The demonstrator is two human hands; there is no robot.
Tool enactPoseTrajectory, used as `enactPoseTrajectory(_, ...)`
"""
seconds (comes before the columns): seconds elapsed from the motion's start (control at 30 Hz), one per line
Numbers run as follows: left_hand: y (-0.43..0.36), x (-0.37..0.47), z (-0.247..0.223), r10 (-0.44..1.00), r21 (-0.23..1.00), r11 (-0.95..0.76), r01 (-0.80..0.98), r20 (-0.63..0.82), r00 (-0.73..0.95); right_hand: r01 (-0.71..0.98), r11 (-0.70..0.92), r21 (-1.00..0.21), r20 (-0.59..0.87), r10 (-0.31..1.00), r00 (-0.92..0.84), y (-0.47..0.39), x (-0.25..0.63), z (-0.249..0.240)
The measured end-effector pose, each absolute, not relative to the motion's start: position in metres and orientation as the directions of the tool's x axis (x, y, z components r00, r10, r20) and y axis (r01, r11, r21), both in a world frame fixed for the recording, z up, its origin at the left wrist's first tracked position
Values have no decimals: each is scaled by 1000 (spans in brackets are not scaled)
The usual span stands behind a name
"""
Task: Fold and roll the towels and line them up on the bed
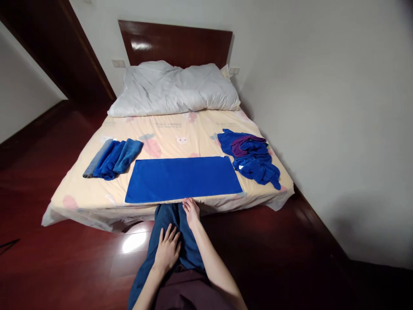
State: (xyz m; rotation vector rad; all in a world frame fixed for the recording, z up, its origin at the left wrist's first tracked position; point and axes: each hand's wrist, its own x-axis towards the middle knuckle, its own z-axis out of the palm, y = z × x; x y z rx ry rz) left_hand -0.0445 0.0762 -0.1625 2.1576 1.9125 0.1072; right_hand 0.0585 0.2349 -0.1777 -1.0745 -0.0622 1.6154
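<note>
A blue towel (183, 178) lies spread flat near the front edge of the bed, its long side towards me. My right hand (191, 212) is at the bed's edge, just below the towel's near side, fingers stretched forward and nothing visible in them. On my thigh rests my left hand (167, 249), palm down with the fingers spread. Several rolled towels (114, 157), blue and one greyish, lie side by side to the left. A crumpled heap of blue towels (254, 161) with a purple one (239, 146) on it lies to the right.
The bed (174, 144) has a pale yellow printed sheet that hangs over the front. A white quilt (177, 88) is bunched against the dark wooden headboard (177, 43). A white wall (322, 107) stands at the right, and dark red floor (80, 262) surrounds the bed.
</note>
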Motion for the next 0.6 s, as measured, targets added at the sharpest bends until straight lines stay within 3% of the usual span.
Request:
enactPoseTrajectory(0.1, 87, -49, -154, 971, 279, -113, 954, -174, 166, -792, -346, -504, -622, 781, 55, 239, 55, -182)
enactPoseTrajectory(0.27, 164, -65, -106, 877, 351, -48, 935, -433, 207, -816, -352, -457, -622, 783, 10, 244, 52, -187)
enactPoseTrajectory(0.47, 333, -77, -53, 939, 319, -166, 933, -237, 248, -803, -379, -459, -664, 747, 27, 255, 52, -188)
enactPoseTrajectory(0.6, 443, -71, -51, 941, 193, -180, 965, -252, 226, -809, -398, -431, -672, 741, -6, 256, 54, -191)
